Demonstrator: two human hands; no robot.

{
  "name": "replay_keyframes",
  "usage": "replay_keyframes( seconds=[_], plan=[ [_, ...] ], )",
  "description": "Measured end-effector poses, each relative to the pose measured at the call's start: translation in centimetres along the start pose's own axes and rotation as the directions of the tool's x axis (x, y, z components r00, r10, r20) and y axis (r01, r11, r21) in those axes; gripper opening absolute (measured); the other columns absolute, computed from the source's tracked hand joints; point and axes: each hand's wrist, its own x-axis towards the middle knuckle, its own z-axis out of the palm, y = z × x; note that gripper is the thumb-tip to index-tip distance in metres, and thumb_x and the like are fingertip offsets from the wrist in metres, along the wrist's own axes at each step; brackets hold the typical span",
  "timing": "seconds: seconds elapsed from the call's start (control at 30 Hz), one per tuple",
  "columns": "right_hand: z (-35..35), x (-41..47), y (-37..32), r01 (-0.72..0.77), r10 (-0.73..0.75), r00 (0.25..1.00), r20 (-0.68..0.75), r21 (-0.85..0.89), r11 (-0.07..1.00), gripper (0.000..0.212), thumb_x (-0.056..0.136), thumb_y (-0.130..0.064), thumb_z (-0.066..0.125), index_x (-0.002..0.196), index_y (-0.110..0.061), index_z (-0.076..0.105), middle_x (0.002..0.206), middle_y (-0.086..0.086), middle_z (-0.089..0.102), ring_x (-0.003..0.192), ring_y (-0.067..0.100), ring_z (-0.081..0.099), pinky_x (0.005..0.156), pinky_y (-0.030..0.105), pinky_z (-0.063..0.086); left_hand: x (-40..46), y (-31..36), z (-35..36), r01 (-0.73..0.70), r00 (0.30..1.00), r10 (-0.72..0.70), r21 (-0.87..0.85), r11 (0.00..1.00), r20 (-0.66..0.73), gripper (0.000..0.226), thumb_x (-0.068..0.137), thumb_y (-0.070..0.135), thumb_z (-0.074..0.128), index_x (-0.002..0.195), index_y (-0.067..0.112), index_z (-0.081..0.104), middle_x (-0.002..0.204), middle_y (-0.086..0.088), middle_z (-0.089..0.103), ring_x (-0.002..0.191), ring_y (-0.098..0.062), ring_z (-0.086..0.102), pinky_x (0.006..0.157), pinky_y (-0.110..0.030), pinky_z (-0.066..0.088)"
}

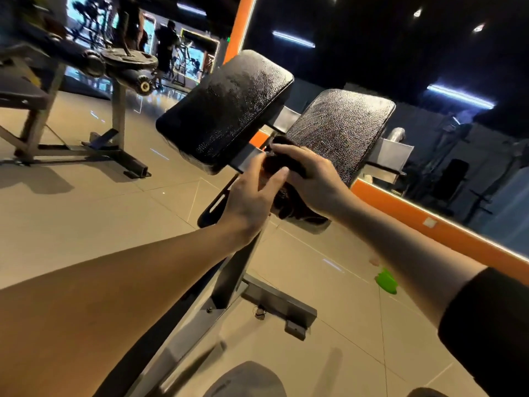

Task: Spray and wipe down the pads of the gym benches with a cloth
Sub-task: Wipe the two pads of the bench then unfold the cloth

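1. Your left hand [249,196] reaches in from the lower left, its fingers lightly curled onto a dark cloth [286,167], touching it just below the gap between the two pads.
2. Your right hand [312,179] comes in from the right with its fingers curled over the top of the same cloth, gripping it; more of the cloth hangs bunched under this hand.
3. The cloth sits at the near edge of the right pad [340,130], touching its lower left corner.
4. The left pad [226,110] lies just beside the right one, both black, tilted and glistening with a textured sheen.
5. Both pads ride on a grey metal bracket atop the bench [229,276], whose slanted post runs down to a cross foot on the tiled floor [86,213].
6. A green object [386,280] lies on the floor to your right, well apart from the bench; blur hides what it is.
7. An orange strip [446,227] runs along the base of the mirrored wall behind the pads.
8. A second rack [120,70] with weight plates stands far left.
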Motion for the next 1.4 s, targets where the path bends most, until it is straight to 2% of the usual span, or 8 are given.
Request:
replay_keyframes(
  seconds=[0.2, 0.3, 0.43, 0.57, 0.7, 0.83, 1.17, 1.4],
  plan=[
    [-2.1, 2.6, -0.7, -0.098, 0.079, 0.992, 0.101, 0.193, 0.976, 0.049, 0.096, -0.037, 0.050, 0.138, -0.013, 0.050, 0.127, 0.013, 0.059, 0.115, 0.023, 0.057, 0.100, 0.037, 0.046, 1.1, 1.9, 0.2, 0.246, 0.939, -0.316, -0.374, 0.894, -0.137, 0.015, 0.101, 0.019, 0.049, 0.116, 0.016, 0.052, 0.112, -0.011, 0.063, 0.101, -0.027, 0.065, 0.075, -0.040, 0.060],
    [-3.5, 3.0, 0.5, -0.059, 0.057, 0.998, -0.030, -0.088, 0.994, 0.038, 0.101, -0.029, 0.051, 0.135, -0.012, 0.053, 0.116, 0.007, 0.064, 0.101, 0.016, 0.057, 0.084, 0.025, 0.042, 3.1, 2.0, -1.2, 0.186, 0.876, -0.312, -0.338, 0.923, -0.368, 0.014, 0.101, 0.019, 0.044, 0.106, 0.016, 0.057, 0.113, -0.011, 0.063, 0.104, -0.027, 0.063, 0.094, -0.044, 0.053],
    [-5.7, 1.7, 4.1, 0.048, -0.156, 0.957, -0.246, -0.395, 0.918, 0.029, 0.094, -0.017, 0.061, 0.119, -0.003, 0.062, 0.114, 0.015, 0.064, 0.101, 0.028, 0.059, 0.083, 0.029, 0.041, 6.2, 1.9, -2.6, 0.253, 0.751, -0.283, -0.135, 0.958, -0.597, 0.037, 0.105, 0.024, 0.038, 0.142, 0.018, 0.040, 0.144, -0.010, 0.039, 0.126, -0.024, 0.046, 0.097, -0.030, 0.037],
    [-6.5, -0.1, 7.5, 0.034, -0.216, 0.933, -0.286, -0.529, 0.848, 0.038, 0.093, -0.025, 0.056, 0.122, 0.000, 0.058, 0.125, 0.021, 0.056, 0.111, 0.037, 0.054, 0.093, 0.048, 0.045, 6.9, 0.1, 0.2, 0.215, 0.866, -0.209, -0.039, 0.976, -0.455, 0.026, 0.103, 0.033, 0.042, 0.123, 0.019, 0.048, 0.127, -0.011, 0.053, 0.114, -0.028, 0.054, 0.100, -0.040, 0.045],
    [-6.7, -1.1, 9.8, 0.051, -0.230, 0.939, -0.255, -0.559, 0.828, 0.058, 0.096, -0.042, 0.037, 0.139, -0.003, 0.046, 0.144, 0.022, 0.044, 0.130, 0.039, 0.043, 0.109, 0.052, 0.033, 5.8, -1.3, 3.9, 0.087, 0.974, 0.008, 0.408, 0.909, -0.224, 0.039, 0.095, 0.045, 0.056, 0.130, 0.029, 0.049, 0.134, -0.002, 0.047, 0.115, -0.019, 0.048, 0.095, -0.029, 0.038],
    [-7.1, -1.5, 11.3, 0.054, -0.230, 0.926, -0.300, -0.495, 0.867, 0.062, 0.099, -0.044, 0.032, 0.147, -0.006, 0.035, 0.152, 0.022, 0.033, 0.139, 0.038, 0.034, 0.115, 0.054, 0.028, 4.2, -1.6, 5.8, 0.002, 0.912, 0.216, 0.530, 0.848, -0.349, 0.029, 0.096, 0.029, 0.057, 0.120, 0.012, 0.058, 0.123, -0.006, 0.057, 0.109, -0.023, 0.056, 0.086, -0.026, 0.040],
    [-6.8, -0.9, 12.5, -0.003, -0.070, 0.955, -0.287, -0.247, 0.969, 0.060, 0.098, -0.041, 0.032, 0.150, -0.011, 0.034, 0.161, 0.009, 0.019, 0.148, 0.021, 0.020, 0.117, 0.030, 0.019, -2.5, -1.3, 14.4, -0.527, 0.780, 0.619, 0.440, 0.727, -0.089, 0.024, 0.095, 0.022, 0.057, 0.115, 0.010, 0.058, 0.117, -0.013, 0.061, 0.102, -0.025, 0.062, 0.088, -0.042, 0.055],
    [-9.3, -2.1, 13.5, 0.067, -0.114, 0.981, -0.158, -0.279, 0.958, 0.060, 0.099, -0.019, 0.054, 0.153, -0.021, 0.028, 0.162, -0.002, 0.015, 0.147, 0.020, 0.023, 0.114, 0.034, 0.025, 1.9, 1.3, 9.2, -0.132, 0.700, 0.346, 0.363, 0.923, -0.625, 0.028, 0.097, 0.024, 0.057, 0.122, 0.011, 0.057, 0.124, -0.009, 0.055, 0.105, -0.006, 0.049, 0.090, -0.030, 0.052]
  ],
)
